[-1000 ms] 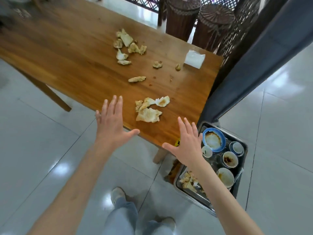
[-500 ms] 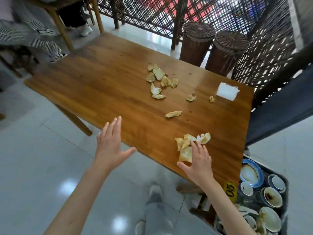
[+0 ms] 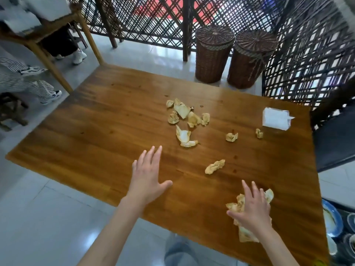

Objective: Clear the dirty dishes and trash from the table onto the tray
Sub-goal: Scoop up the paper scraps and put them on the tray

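The wooden table (image 3: 107, 135) serves as the landmark. Off its far left corner a second wooden table (image 3: 48, 29) is cut by the frame edge, and only the shoes and trouser legs of seated people (image 3: 28, 81) show beneath it.

Over the table's near edge, left of centre, the left hand (image 3: 147, 174) hovers or rests flat with fingers straight and spread, grasping nothing; whether the palm touches the wood cannot be told.

Past the fingertips, toward the table's middle, lies the main scatter of soiled napkin scraps (image 3: 184, 120): roughly eight crumpled pieces, some overlapping so the count is uncertain. A single crumpled scrap (image 3: 214, 167) lies alone nearer the front edge, right of the left hand. Two small wads (image 3: 231, 136) sit farther right, toward the table's right edge.

At the front right of the table the right hand (image 3: 253, 210) lies over a pile of napkin trash (image 3: 245, 234), fingers extended across it; the hand hides most of the pile, so its pieces cannot be counted, nor can a grip be made out.

Near the table's far right corner sits one stack of clean white napkins (image 3: 275, 120). Behind the far edge stand two wicker baskets (image 3: 214, 56) before a lattice screen (image 3: 153, 20).

Below the table's right edge, the tray of dirty dishes (image 3: 335, 220) is cut off by the frame; only a blue-rimmed plate and parts of bowls show.
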The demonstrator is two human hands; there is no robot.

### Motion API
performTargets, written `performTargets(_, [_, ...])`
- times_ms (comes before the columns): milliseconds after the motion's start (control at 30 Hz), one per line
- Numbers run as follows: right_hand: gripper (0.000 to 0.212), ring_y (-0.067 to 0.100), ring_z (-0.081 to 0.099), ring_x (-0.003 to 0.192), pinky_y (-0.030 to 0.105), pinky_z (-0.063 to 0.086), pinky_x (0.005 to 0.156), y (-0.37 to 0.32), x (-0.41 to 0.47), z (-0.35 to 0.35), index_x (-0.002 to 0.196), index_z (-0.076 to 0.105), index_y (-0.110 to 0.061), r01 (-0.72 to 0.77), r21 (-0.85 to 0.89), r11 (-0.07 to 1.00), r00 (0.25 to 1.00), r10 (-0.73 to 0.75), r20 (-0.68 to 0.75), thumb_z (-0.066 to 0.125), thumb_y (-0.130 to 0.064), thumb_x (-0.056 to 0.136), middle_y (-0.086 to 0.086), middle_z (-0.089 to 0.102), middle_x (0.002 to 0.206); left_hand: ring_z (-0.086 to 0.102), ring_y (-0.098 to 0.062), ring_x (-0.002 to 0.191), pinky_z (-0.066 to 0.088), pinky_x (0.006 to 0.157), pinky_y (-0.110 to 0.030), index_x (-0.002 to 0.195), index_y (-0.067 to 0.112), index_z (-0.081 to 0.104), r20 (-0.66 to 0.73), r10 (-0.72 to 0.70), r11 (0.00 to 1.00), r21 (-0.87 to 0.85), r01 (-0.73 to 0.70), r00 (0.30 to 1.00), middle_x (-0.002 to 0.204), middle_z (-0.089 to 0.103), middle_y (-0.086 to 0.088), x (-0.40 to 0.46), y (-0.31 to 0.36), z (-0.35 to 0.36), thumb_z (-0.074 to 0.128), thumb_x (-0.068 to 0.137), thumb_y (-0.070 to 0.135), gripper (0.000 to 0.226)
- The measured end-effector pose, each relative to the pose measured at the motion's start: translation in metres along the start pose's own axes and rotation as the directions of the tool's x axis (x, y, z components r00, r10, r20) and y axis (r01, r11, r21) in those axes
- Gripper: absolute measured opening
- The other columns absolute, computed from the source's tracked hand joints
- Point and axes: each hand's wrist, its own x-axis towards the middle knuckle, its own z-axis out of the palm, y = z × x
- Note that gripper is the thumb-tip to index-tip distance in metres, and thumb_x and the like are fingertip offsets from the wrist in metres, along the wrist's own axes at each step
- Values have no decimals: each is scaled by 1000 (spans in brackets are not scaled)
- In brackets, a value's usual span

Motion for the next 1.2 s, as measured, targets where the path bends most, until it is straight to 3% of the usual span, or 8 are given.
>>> performTargets(300, [113, 28, -7, 144, 51, 13, 115, -22, 28, 2, 146, -3, -40, -139, -49, 989, 989, 141, 35, 70, -66, 64, -2, -8, 158, 8, -24, 145, 15, 115, -47, 149, 31, 1, 66, 79, 997, -10, -79, 995, 158, 11, 0, 103, -2, 17, 70, 74, 55, 104])
performTargets(467, [113, 25, -9, 145, 50, 10, 114, -48, 48, 7, 146, -3, -42, -119, -54, 991, 993, 119, 0, 72, -64, 65, -3, -7, 158, 10, -27, 144, 17, 115, -50, 150, 28, 4, 131, 108, 994, 11, -110, 985, 158, 12, -4, 153, -6, 29, 74, 69, 54, 110])
performTargets(800, [121, 25, -8, 145, 51, 10, 113, -147, 127, 12, 144, -8, -43, -89, 6, 996, 996, 89, -19, 77, -59, 61, -3, -7, 158, -1, -33, 145, 11, 112, -56, 146, 38, -12, 291, 117, 985, 89, -149, 950, 158, -5, -6, 266, -39, 42, 82, 57, 55, 131])
performTargets(967, [134, 28, -14, 143, 56, 7, 111, -196, 176, 13, 138, -22, -45, -38, -4, 999, 999, 38, 10, 82, -58, 54, -1, -16, 156, -7, -39, 143, 13, 109, -64, 142, 42, -21, 374, 215, 934, 190, -301, 902, 157, -15, -7, 328, -40, 45, 83, 58, 51, 135])
performTargets(1100, [139, 32, -17, 142, 60, 8, 109, -217, 204, 12, 135, -27, -46, -13, -26, 1000, 1000, 14, 24, 83, -57, 50, 3, -22, 154, -10, -41, 142, 18, 103, -69, 142, 51, -14, 436, 276, 900, 196, -390, 857, 156, -20, -3, 366, -31, 52, 83, 62, 42, 126])
performTargets(1200, [141, 35, -19, 141, 62, 7, 108, -223, 216, 9, 133, -30, -47, -4, -54, 999, 1000, 5, 17, 83, -58, 51, 5, -24, 153, -12, -44, 141, 19, 102, -71, 144, 52, 4, 527, 249, 921, 133, -367, 813, 157, -20, 0, 378, -26, 58, 80, 70, 35, 108])
